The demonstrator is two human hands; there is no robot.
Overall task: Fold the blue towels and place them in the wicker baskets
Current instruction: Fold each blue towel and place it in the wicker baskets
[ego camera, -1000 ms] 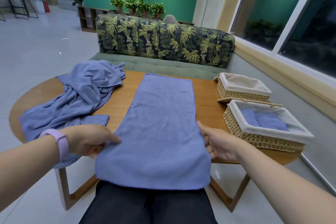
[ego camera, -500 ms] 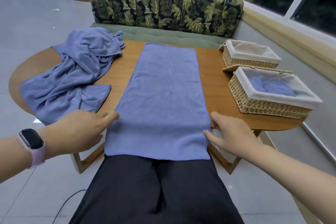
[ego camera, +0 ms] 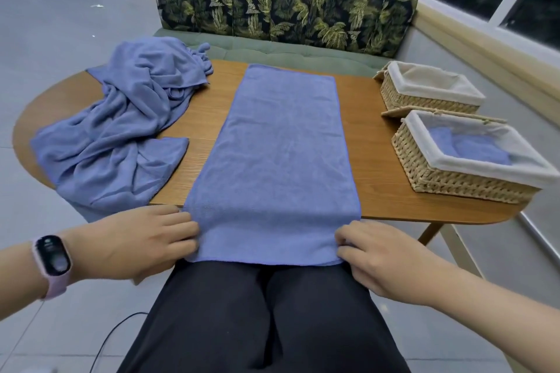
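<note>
A long blue towel lies flat down the middle of the wooden table, its near end hanging over the front edge onto my lap. My left hand pinches the near left corner of that towel. My right hand pinches the near right corner. A crumpled heap of blue towels lies on the table's left side. The nearer wicker basket at the right holds a folded blue towel. Behind it stands a second wicker basket with only its white liner showing.
A leaf-patterned sofa runs along the table's far side. A window wall and ledge close off the right. Tiled floor spreads to the left. My dark trousers fill the near foreground under the towel's end.
Both hands slid down the towel's edges to its near corners and now pinch them. The camera tilted further down and closer to the table.
</note>
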